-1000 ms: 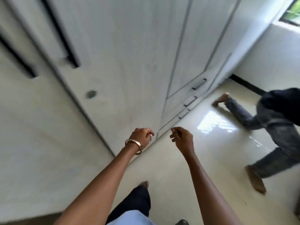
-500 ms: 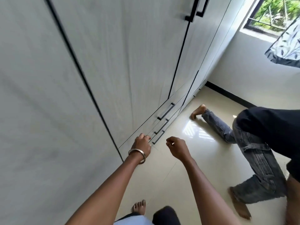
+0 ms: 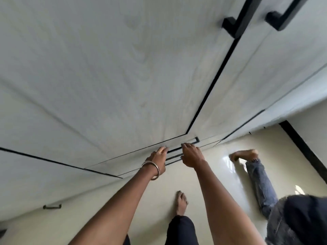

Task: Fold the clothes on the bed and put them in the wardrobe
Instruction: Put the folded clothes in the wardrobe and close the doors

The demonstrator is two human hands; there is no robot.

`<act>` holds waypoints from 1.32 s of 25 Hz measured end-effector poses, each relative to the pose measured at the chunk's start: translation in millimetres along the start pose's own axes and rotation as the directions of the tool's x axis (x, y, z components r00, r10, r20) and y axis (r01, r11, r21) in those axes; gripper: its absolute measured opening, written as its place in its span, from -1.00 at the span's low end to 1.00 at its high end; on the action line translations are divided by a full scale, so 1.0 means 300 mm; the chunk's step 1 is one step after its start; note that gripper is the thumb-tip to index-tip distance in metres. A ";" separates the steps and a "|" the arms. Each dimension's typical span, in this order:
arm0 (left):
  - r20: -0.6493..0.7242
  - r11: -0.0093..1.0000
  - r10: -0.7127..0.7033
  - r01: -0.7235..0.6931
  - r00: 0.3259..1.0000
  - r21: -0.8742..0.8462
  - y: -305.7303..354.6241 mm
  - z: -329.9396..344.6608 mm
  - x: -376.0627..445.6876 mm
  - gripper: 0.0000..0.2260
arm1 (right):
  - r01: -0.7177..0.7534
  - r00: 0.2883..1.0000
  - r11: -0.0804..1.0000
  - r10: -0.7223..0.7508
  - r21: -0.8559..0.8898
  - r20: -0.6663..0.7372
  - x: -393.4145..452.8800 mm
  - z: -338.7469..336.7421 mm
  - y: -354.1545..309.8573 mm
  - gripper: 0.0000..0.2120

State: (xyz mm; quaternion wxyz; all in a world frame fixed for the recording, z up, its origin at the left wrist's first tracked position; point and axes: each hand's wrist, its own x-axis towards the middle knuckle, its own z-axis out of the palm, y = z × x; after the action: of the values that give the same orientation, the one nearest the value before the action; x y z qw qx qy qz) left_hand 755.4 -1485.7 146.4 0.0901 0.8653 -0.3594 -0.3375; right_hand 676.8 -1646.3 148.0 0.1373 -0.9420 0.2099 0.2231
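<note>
Reaching down toward the low drawers of the tall white wardrobe (image 3: 123,76), both bare hands meet at the thin black drawer handle (image 3: 187,145). The right hand (image 3: 192,155) lies over that handle with its fingers bent at the bar; whether its grip has closed around it I cannot tell. The left hand (image 3: 157,159), wearing a silver metal bangle (image 3: 152,169) at the wrist, has its fingertips on the drawer front just beside the handle, fingers fairly straight, holding nothing. No clothes show in either hand. A bare foot (image 3: 181,202) stands on the glossy cream tiled floor (image 3: 221,174). Another person in grey jeans (image 3: 260,183) crouches at the right.
</note>
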 end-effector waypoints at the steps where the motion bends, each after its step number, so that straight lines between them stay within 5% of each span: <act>1: 0.024 0.998 -0.060 0.061 0.998 -0.012 0.038 0.018 0.034 -0.37 | 0.064 0.997 0.997 -0.062 -0.046 0.039 0.038 -0.001 0.036 -0.50; 4: 0.124 0.980 -0.194 0.198 0.973 -0.013 0.129 0.075 0.109 -0.31 | 0.214 0.968 0.962 -0.186 -0.169 0.166 0.118 0.020 0.111 -0.41; 7: 0.106 0.956 -0.287 0.291 0.952 -0.024 0.173 0.114 0.122 -0.28 | 0.250 0.964 0.955 -0.231 -0.159 0.127 0.133 0.075 0.137 -0.44; 13: 0.178 0.955 -0.288 0.267 0.941 0.131 0.256 -0.016 0.098 -0.60 | 0.260 0.963 0.960 -0.250 -0.103 0.103 0.092 0.094 0.156 -0.63; 16: 0.258 0.964 -0.157 0.204 0.954 -0.169 0.293 -0.069 0.028 -0.75 | 0.252 0.932 0.966 -0.228 -0.053 0.283 0.033 0.064 0.170 -0.55; 18: 0.045 0.952 -0.125 0.133 0.991 -0.276 0.272 -0.096 -0.030 -0.83 | 0.155 0.878 0.988 -0.148 0.023 0.455 -0.030 0.040 0.172 -0.45; 20: -0.184 0.983 -0.119 0.090 0.976 -0.157 0.218 -0.072 -0.080 -0.82 | 0.004 0.816 0.994 -0.065 0.106 0.575 -0.116 0.002 0.183 -0.39; 21: -0.176 0.989 -0.111 0.091 0.978 -0.115 0.184 -0.044 -0.108 -0.79 | -0.082 0.793 0.981 -0.041 0.174 0.608 -0.166 -0.016 0.191 -0.34; 22: -0.088 0.989 -0.110 0.100 0.990 -0.107 0.147 0.000 -0.136 -0.76 | -0.218 0.769 0.934 -0.016 0.285 0.639 -0.225 -0.030 0.200 -0.27; 24: 0.082 0.980 -0.134 0.144 0.988 -0.139 0.090 0.095 -0.199 -0.73 | -0.560 0.710 0.605 -0.003 0.567 0.705 -0.323 -0.028 0.211 -0.16; 26: 0.049 0.969 -0.161 0.167 0.986 -0.184 0.043 0.177 -0.274 -0.74 | -0.700 0.684 0.299 0.019 0.649 0.729 -0.410 -0.002 0.206 -0.14; 27: -0.001 0.954 -0.188 0.182 0.982 -0.240 0.031 0.210 -0.302 -0.75 | -0.729 0.669 0.250 0.065 0.637 0.741 -0.437 0.016 0.201 -0.14; 31: -0.023 0.896 -0.230 0.203 0.973 -0.395 0.040 0.260 -0.392 -0.81 | -0.777 0.602 0.422 0.277 0.468 0.749 -0.503 0.003 0.140 -0.37; 33: -0.017 0.871 -0.239 0.206 0.971 -0.446 0.043 0.270 -0.416 -0.82 | -0.667 0.728 0.628 0.435 0.400 0.531 -0.496 -0.032 0.099 -0.67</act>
State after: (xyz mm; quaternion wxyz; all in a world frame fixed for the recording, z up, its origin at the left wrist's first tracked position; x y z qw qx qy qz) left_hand 631.5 -1402.8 155.3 0.2571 0.8694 -0.1680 -0.3870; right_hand 545.8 -1625.8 222.5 0.3718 -0.6796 0.5188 0.3617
